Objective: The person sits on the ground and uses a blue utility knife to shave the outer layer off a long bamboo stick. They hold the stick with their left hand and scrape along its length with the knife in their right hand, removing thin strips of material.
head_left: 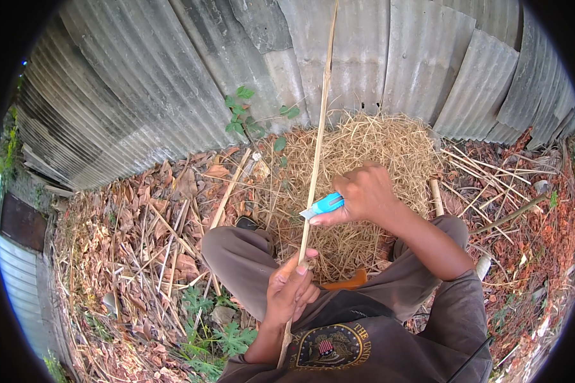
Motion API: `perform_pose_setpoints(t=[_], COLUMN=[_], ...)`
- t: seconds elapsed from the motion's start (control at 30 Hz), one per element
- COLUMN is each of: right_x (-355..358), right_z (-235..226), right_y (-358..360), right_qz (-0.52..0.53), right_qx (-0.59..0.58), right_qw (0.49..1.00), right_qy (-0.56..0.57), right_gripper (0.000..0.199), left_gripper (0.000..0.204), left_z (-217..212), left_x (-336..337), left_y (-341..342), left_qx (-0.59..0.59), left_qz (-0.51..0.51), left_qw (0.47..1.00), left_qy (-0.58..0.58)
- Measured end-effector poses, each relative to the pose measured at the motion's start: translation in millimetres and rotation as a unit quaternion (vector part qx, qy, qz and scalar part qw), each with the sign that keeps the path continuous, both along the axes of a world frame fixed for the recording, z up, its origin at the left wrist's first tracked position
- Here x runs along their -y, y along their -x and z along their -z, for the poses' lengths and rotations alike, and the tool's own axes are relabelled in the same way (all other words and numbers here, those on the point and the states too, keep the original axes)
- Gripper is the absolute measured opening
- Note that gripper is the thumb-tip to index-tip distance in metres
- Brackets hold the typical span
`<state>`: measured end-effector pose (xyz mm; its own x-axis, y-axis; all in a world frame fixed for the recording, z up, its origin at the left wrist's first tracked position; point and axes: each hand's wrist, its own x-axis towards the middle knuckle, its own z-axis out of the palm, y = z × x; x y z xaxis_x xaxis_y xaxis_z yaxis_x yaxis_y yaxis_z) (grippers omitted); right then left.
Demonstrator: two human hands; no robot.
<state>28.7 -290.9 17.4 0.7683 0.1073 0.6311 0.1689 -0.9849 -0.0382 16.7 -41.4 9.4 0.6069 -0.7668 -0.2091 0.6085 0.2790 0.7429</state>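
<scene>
A long, thin, pale bamboo strip runs from beside my body up past the fence. My left hand is closed round its lower part, thumb lying along it. In my right hand is a blue utility knife, gripped in closed fingers. Its metal blade lies across the strip, a little above my left hand, and seems to touch it. Beneath the knife spreads a heap of straw-coloured shavings, between and beyond my bent knees.
A grey corrugated metal fence stands close in front. Dry leaves cover the ground at left, with thin sticks among them. More cut sticks lie at right. An orange object sits between my legs. Green plants grow near my left arm.
</scene>
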Motion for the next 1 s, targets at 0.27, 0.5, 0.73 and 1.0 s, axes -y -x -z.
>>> perform_pose_setpoints(t=[0.27,0.5,0.73,1.0], right_x=[74,128,238,160], right_z=[-27,-61,-132,-45], right_y=[-46,-71,-51,22], right_qz=[0.208,0.205,0.524,0.399], right_qx=[-0.088,-0.096,-0.1,-0.139], right_qw=[0.974,0.966,0.844,0.885], right_qy=[-0.005,0.123,-0.056,-0.195], right_gripper=[0.084,0.081,0.088,0.085], left_gripper=[0.032,0.031,0.031,0.033], left_z=[6,13,39,33], left_x=[-15,-15,-54,-49], left_y=[13,12,52,3], left_qx=[0.042,0.084,0.081,0.038], left_qz=[0.021,0.022,0.122,-0.013], left_qw=[0.998,0.995,0.982,0.999], left_qy=[-0.037,-0.045,-0.119,-0.004])
